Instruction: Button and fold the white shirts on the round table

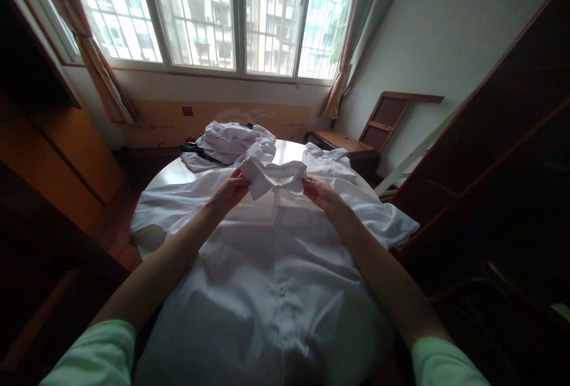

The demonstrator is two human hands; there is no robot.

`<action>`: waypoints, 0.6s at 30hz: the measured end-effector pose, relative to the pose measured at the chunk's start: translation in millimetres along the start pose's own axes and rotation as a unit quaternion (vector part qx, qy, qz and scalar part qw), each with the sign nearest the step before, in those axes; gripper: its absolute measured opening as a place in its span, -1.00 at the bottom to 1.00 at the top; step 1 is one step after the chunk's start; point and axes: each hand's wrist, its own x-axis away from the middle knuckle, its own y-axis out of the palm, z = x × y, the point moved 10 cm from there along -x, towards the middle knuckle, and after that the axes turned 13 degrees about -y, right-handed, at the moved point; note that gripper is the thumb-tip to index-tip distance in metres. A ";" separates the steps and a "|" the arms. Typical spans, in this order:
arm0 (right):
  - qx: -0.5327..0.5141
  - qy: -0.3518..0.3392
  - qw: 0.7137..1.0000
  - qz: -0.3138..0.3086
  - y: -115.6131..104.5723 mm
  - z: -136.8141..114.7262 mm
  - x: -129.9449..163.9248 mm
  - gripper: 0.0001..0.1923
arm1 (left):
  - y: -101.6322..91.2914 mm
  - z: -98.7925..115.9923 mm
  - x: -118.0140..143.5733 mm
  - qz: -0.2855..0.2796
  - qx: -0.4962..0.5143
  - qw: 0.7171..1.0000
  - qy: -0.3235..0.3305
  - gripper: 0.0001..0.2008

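Hands (pixel 231 191) (pixel 321 193) prob. on shirt collar (pixel 274 175)

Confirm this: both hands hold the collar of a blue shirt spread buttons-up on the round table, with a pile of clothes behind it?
Wrong colour. The head view shows the shirt is white. The rest holds: left hand and right hand hold the collar, and the pile lies behind on the table.
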 end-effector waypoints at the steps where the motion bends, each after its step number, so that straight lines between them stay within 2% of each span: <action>1: -0.009 -0.005 1.000 0.003 0.1 -0.9 -0.6 -0.91 | 1.2 0.4 0.6 -0.001 0.000 1.000 -0.002 -0.51; 4: -0.039 -0.046 0.998 0.004 4.3 -12.2 0.6 -0.92 | 0.8 4.1 1.7 0.009 0.008 1.000 -0.002 -0.55; 6: -0.062 -0.068 0.996 -0.016 12.7 -20.9 4.0 -0.89 | -4.7 8.2 0.6 0.030 0.023 0.999 0.006 -0.61; 9: -0.079 -0.067 0.994 -0.046 23.2 -27.0 9.9 -0.84 | -18.2 11.5 -3.8 0.074 0.049 0.996 0.014 -0.71; 12: -0.067 -0.054 0.995 -0.047 23.5 -28.5 14.1 -0.87 | -28.6 11.4 -7.6 0.100 0.046 0.994 0.012 -0.74; 14: -0.054 -0.051 0.996 -0.054 24.0 -30.4 16.4 -0.86 | -31.9 10.8 -8.0 0.102 0.025 0.994 0.006 -0.75; 18: -0.037 -0.060 0.994 -0.081 30.5 -32.3 17.7 -0.72 | -34.4 7.7 -3.9 0.082 0.008 0.996 -0.020 -0.80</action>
